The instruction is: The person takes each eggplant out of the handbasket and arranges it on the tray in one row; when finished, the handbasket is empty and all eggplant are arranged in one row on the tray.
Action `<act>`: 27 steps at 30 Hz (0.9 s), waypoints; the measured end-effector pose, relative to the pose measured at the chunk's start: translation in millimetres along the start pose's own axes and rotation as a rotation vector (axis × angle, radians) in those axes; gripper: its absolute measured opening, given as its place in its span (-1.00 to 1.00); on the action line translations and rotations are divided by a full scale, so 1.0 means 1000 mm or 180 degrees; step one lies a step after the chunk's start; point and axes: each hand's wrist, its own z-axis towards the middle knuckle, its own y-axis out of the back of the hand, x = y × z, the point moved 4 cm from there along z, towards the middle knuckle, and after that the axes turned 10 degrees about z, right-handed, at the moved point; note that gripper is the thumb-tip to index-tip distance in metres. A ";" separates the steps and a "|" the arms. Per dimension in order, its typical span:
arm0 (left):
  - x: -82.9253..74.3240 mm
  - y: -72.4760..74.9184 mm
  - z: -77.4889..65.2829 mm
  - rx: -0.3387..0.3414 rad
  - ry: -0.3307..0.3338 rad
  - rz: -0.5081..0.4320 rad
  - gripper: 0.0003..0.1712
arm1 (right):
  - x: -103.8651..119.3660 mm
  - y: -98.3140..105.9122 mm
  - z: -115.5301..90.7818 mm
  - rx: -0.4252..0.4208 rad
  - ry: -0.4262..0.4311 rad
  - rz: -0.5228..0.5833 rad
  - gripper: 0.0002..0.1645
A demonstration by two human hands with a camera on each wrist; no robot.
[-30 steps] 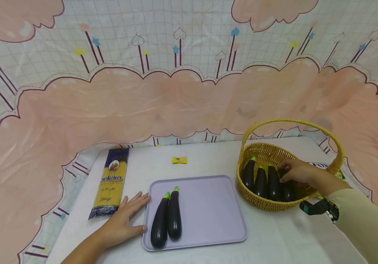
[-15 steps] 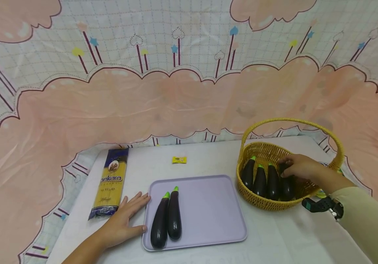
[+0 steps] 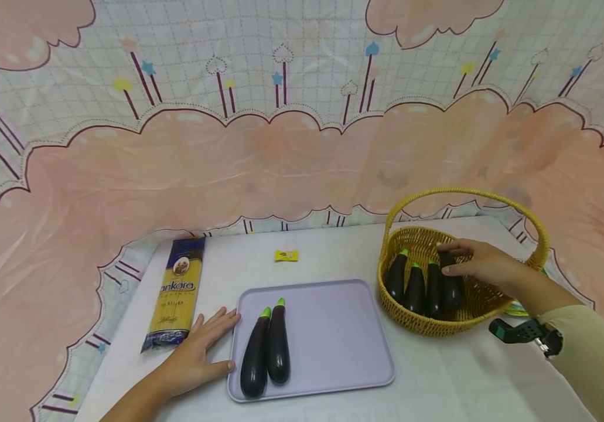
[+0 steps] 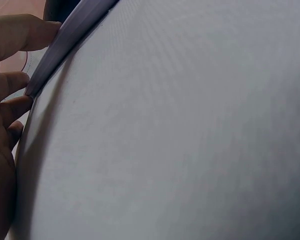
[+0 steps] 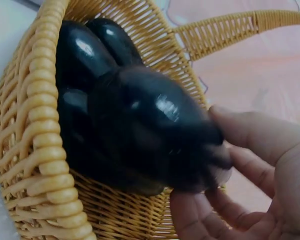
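Note:
My right hand point(image 3: 481, 264) is inside the yellow wicker basket point(image 3: 420, 327) and grips a dark eggplant point(image 3: 453, 291) near its stem end. In the right wrist view, the thumb and fingers close round one end of that eggplant point(image 5: 150, 112). Several more eggplants point(image 3: 415, 291) lie beside it in the basket, green stems toward the back. My left hand point(image 3: 193, 357) lies with spread, straight fingers at the left edge of the lilac tray point(image 3: 335, 334); the left wrist view has thumb and fingertips at the tray's rim point(image 4: 65, 42). Two eggplants point(image 3: 255, 357) rest side by side on the tray.
A pack of spaghetti point(image 3: 176, 293) lies left of the tray. Behind the tray is a small yellow packet point(image 3: 286, 255). The basket's tall handle point(image 3: 465, 192) arches over it, and a green-and-yellow package point(image 3: 516, 309) is partly hidden behind the basket.
My right hand has raised the eggplant a little and shifted it left against its neighbour, so more of it shows. The left hand stays in place at the tray.

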 end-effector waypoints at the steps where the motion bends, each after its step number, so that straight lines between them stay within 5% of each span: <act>1: 0.000 0.000 0.000 -0.0001 0.0002 0.0000 -0.02 | 0.001 0.000 -0.001 -0.0002 0.0052 0.0020 -0.10; 11: -0.001 0.001 0.000 0.0048 0.0065 0.0005 -0.01 | 0.012 -0.013 -0.016 0.0156 0.0260 0.0477 -0.14; 27: -0.001 0.001 0.000 0.0016 0.0021 0.0008 0.00 | 0.040 -0.071 -0.047 0.0651 0.0579 0.1416 -0.31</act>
